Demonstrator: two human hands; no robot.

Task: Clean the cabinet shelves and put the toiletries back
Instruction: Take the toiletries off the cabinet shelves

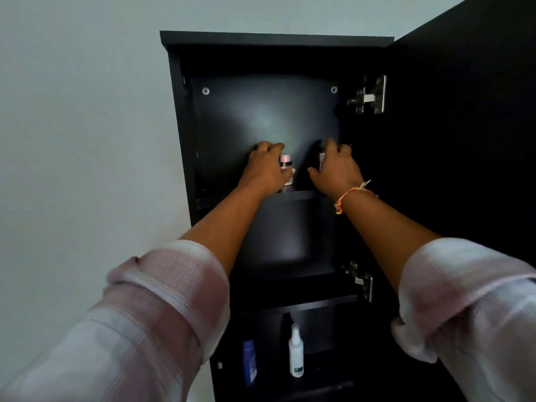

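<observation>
Both arms are up inside the black cabinet (275, 39). The left grip (268, 166) is clamped round a small pink-capped bottle (285, 161) on the top shelf (301, 195), and the right grip (336, 166) is wrapped on a dark bottle (321, 161) just right of it. On a lower shelf stand a blue bottle (249, 361) and a white spray bottle (295, 352).

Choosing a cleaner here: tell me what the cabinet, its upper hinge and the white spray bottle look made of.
Cabinet: probably laminated board, matte black; soft sheen on the back panel, screws set in it.
Upper hinge: metal, polished silver glints.
White spray bottle: likely plastic, smooth opaque white.
</observation>
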